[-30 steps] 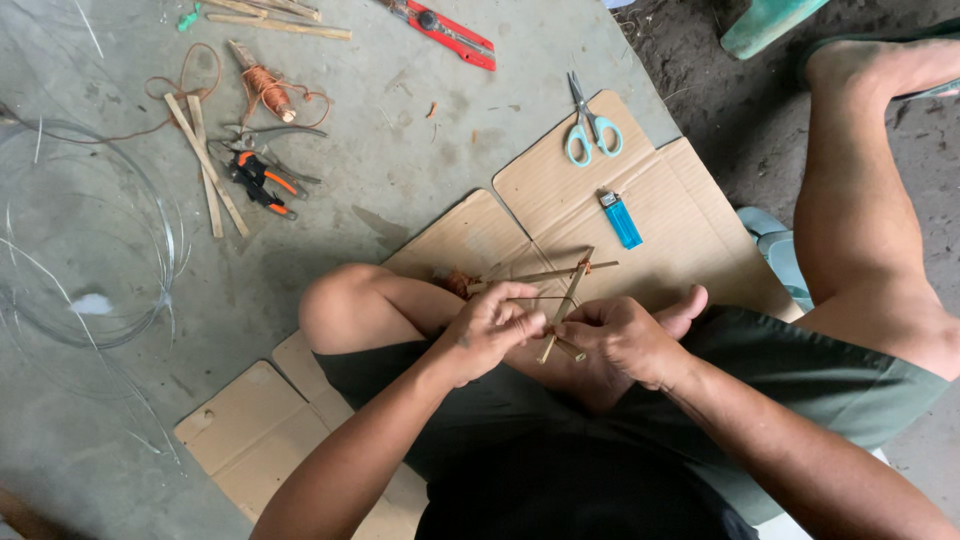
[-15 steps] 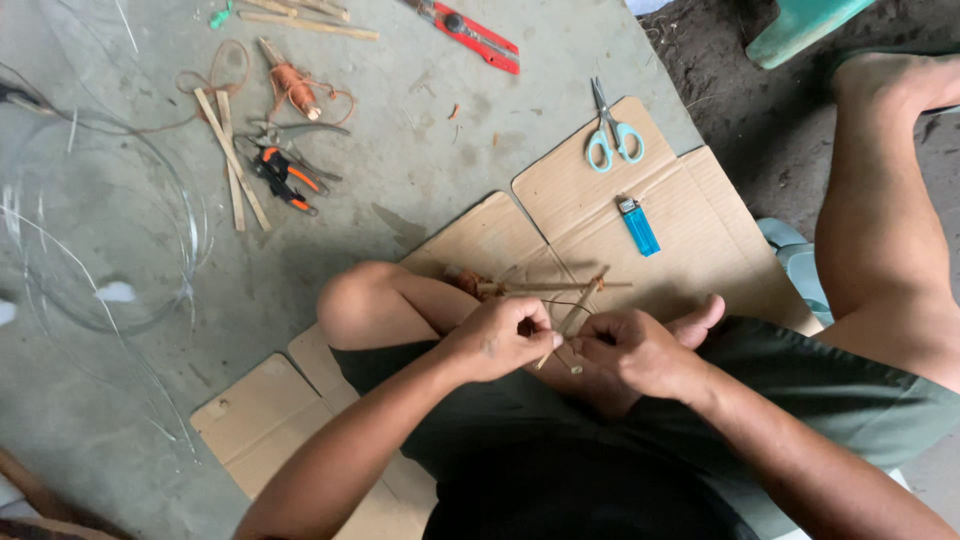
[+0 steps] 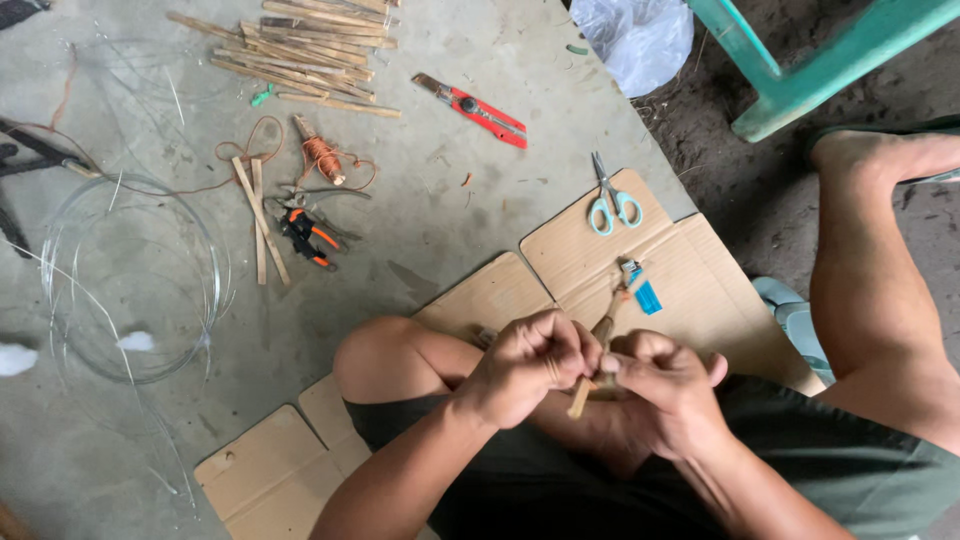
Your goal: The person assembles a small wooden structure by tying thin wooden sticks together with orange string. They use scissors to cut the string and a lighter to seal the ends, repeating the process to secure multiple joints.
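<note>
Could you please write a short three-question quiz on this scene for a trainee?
1. True or false: both hands grip the same thin stick.
2. Which tool lies on the cardboard? A) scissors B) red knife C) pliers
3. What is wound on the spool on the floor?

Key:
1. True: the left hand and right hand close on it together.
2. A; the knife and pliers lie on the bare concrete.
3. Orange cord.
</note>
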